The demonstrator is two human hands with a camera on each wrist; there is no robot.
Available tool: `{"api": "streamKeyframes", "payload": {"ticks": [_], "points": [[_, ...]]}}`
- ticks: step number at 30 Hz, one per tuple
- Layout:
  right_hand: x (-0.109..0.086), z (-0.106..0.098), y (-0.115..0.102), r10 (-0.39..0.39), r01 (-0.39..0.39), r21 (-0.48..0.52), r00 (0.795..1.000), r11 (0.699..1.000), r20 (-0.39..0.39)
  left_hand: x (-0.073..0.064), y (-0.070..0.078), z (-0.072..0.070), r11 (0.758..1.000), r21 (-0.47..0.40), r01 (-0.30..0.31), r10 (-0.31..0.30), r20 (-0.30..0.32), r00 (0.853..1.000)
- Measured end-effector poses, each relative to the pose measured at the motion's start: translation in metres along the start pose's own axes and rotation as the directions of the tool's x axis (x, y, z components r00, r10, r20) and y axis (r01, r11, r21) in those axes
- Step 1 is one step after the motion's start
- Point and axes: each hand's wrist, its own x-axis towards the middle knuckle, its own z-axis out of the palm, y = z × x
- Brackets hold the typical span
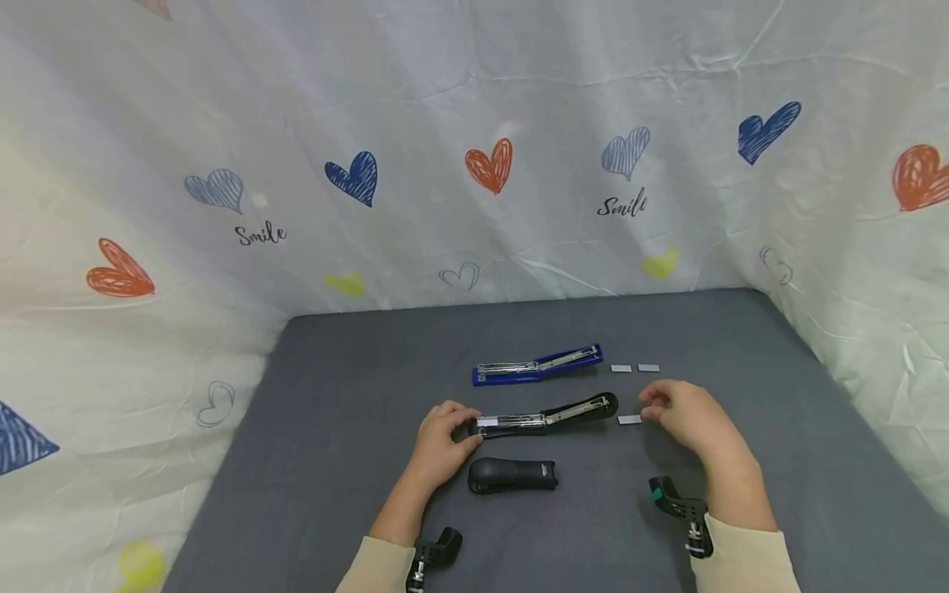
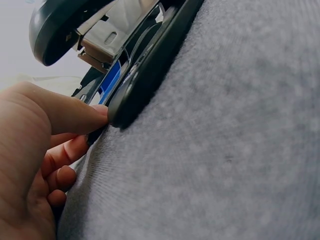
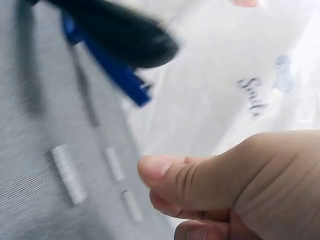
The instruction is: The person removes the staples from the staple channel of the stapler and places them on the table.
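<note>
My left hand (image 1: 437, 445) pinches the base end of an opened black stapler (image 1: 519, 422) between thumb and fingers. In the left wrist view the thumb lies against the tip of its black base (image 2: 145, 80), with the stapler's top part raised above it. My right hand (image 1: 689, 416) hovers at the right, fingers loosely bent, with nothing visible in them. Its fingertips are close by a strip of staples (image 1: 629, 419) on the table. In the right wrist view the thumb (image 3: 165, 172) is beside that staple strip (image 3: 69, 175).
An opened blue stapler (image 1: 537, 366) lies behind the black one. Right of it are two more staple strips (image 1: 620, 368). A closed black stapler (image 1: 511, 475) lies in front on the grey table (image 1: 334, 395). A white curtain with hearts (image 1: 415, 107) hangs behind.
</note>
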Motion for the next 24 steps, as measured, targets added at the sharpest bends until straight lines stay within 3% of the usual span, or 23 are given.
{"api": "streamKeyframes", "payload": {"ticks": [5,11,24], "points": [[-0.009,-0.013,-0.02,-0.065,0.064,-0.018,0.996,0.998,-0.058,0.0,-0.003,0.001,1.0,0.01,-0.011,0.011,-0.013,1.0],[-0.012,-0.012,-0.054,-0.126,0.126,-0.004,0.989,0.992,-0.072,-0.002,-0.005,0.0,1.0,0.002,-0.019,0.019,-0.014,1.0],[0.008,0.027,-0.107,-0.286,0.285,-0.035,0.957,0.958,-0.054,-0.001,-0.002,-0.001,1.0,0.008,-0.01,0.01,0.002,1.0]]}}
